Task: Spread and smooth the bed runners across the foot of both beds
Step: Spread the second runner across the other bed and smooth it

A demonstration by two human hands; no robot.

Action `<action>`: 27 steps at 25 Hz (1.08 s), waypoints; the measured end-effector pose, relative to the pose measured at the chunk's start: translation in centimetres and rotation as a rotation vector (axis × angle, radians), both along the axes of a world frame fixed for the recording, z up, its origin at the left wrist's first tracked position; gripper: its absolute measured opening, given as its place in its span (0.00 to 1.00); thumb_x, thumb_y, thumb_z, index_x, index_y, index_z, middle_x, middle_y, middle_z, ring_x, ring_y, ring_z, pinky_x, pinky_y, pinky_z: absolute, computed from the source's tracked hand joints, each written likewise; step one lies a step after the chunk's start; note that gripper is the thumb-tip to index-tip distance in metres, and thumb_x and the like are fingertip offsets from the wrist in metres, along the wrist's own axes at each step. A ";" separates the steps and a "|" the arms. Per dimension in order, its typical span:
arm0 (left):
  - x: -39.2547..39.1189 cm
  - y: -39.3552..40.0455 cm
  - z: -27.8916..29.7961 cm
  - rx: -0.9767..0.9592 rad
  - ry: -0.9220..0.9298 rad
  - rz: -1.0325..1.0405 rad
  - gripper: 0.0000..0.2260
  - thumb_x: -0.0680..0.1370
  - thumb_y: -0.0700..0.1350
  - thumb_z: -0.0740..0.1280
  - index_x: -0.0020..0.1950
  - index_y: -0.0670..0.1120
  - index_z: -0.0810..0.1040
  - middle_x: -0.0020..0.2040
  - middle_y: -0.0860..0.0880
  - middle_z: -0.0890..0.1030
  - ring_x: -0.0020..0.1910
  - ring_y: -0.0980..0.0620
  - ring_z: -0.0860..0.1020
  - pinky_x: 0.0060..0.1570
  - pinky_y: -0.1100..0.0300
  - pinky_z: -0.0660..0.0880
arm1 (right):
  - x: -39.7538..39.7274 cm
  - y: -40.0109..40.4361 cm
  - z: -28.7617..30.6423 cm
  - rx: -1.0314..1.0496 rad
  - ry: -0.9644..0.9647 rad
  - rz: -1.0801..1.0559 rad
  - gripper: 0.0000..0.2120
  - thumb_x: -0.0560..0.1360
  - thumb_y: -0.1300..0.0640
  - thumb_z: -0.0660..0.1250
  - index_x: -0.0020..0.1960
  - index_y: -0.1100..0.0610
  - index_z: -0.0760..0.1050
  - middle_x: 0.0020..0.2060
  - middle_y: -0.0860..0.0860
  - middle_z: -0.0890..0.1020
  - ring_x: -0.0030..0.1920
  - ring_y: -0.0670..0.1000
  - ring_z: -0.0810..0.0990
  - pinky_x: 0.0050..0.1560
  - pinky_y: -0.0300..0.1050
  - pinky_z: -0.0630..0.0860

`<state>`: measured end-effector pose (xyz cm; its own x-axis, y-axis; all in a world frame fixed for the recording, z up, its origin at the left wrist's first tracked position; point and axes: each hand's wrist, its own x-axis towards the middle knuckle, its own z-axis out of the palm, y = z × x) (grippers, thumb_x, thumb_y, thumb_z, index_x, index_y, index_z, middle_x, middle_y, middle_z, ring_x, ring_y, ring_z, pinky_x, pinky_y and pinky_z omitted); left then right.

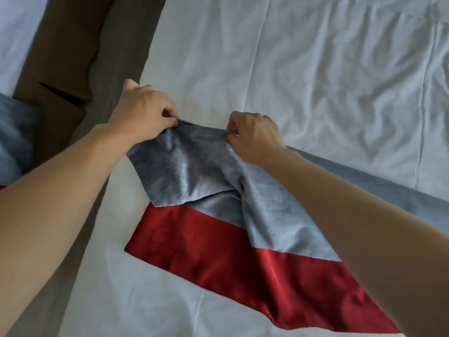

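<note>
Presently both hands work one end of the bed runner (218, 190), a blue-grey cloth with a red band along its near side, lying slantwise over the white sheet of the bed (315, 81). Left hand (143, 110) pinches the runner's far corner at the bed's left edge, fingers curled. Right hand (255, 137) grips the same upper edge just beside it, cloth bunched beneath. Runner's end is lifted and creased between them. Brown floor (63, 57) left of bed; a second blue cloth (14, 132) at far left.

Bed runner (243, 215) lies across bed (315, 81), floor (60, 57) left.
</note>
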<state>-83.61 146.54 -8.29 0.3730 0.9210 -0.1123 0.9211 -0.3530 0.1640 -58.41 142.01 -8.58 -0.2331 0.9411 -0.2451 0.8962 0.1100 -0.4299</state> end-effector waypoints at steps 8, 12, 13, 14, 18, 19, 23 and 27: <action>-10.2 -0.3 -0.4 -0.062 0.056 0.162 0.04 0.76 0.52 0.71 0.41 0.57 0.82 0.41 0.57 0.81 0.45 0.51 0.73 0.51 0.49 0.60 | -11.3 2.5 -0.2 -0.002 -0.042 0.176 0.06 0.76 0.59 0.60 0.50 0.53 0.75 0.45 0.50 0.81 0.45 0.54 0.78 0.57 0.48 0.69; -8.0 0.4 -1.8 -0.137 -0.024 0.139 0.10 0.80 0.54 0.62 0.46 0.57 0.83 0.44 0.58 0.82 0.49 0.51 0.78 0.52 0.50 0.59 | -13.2 3.0 -0.2 -0.078 -0.036 0.089 0.15 0.80 0.54 0.54 0.55 0.51 0.79 0.47 0.53 0.82 0.46 0.55 0.79 0.51 0.48 0.72; -7.0 0.5 -2.1 -0.145 -0.046 0.126 0.11 0.80 0.54 0.60 0.47 0.57 0.82 0.44 0.57 0.82 0.48 0.51 0.78 0.52 0.51 0.58 | -13.5 3.2 -0.2 -0.073 -0.059 0.079 0.15 0.80 0.55 0.54 0.55 0.51 0.80 0.48 0.54 0.82 0.46 0.56 0.79 0.51 0.48 0.73; -6.1 0.5 -2.4 -0.154 -0.047 0.102 0.12 0.80 0.54 0.60 0.47 0.57 0.82 0.44 0.56 0.83 0.47 0.50 0.78 0.52 0.51 0.58 | -13.7 3.5 -0.2 -0.084 -0.083 0.078 0.15 0.80 0.55 0.54 0.55 0.51 0.80 0.49 0.54 0.82 0.47 0.57 0.79 0.51 0.49 0.75; -4.7 0.2 -2.4 -0.273 0.037 0.032 0.26 0.72 0.65 0.48 0.37 0.54 0.82 0.35 0.55 0.81 0.38 0.52 0.78 0.52 0.52 0.59 | -14.6 4.2 -0.3 -0.255 -0.141 0.117 0.11 0.77 0.49 0.60 0.50 0.48 0.81 0.46 0.52 0.82 0.44 0.55 0.82 0.53 0.51 0.79; -5.0 0.1 -2.5 -0.293 0.044 0.020 0.28 0.70 0.66 0.45 0.35 0.54 0.81 0.33 0.55 0.80 0.36 0.53 0.77 0.51 0.53 0.59 | -14.9 4.3 -0.4 -0.279 -0.164 0.148 0.10 0.77 0.50 0.61 0.49 0.48 0.81 0.45 0.51 0.82 0.43 0.54 0.82 0.52 0.49 0.78; -7.2 0.1 -2.5 -0.214 -0.013 -0.020 0.19 0.77 0.61 0.58 0.34 0.55 0.79 0.32 0.55 0.79 0.36 0.54 0.74 0.48 0.55 0.58 | -17.0 4.9 -1.0 -0.129 -0.290 0.258 0.09 0.76 0.54 0.60 0.45 0.49 0.79 0.42 0.49 0.81 0.43 0.53 0.77 0.52 0.45 0.64; -11.2 2.0 -2.0 -0.096 -0.069 0.081 0.09 0.75 0.56 0.66 0.36 0.57 0.78 0.35 0.56 0.80 0.40 0.52 0.76 0.46 0.55 0.53 | -20.9 6.4 -1.3 0.065 -0.267 0.211 0.09 0.76 0.55 0.59 0.39 0.51 0.74 0.35 0.49 0.76 0.39 0.54 0.74 0.52 0.49 0.63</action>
<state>-94.86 148.50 -10.31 0.3077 0.9348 -0.1776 0.9314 -0.2577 0.2571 -79.27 148.44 -9.87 -0.3599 0.8947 -0.2645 0.9307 0.3242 -0.1696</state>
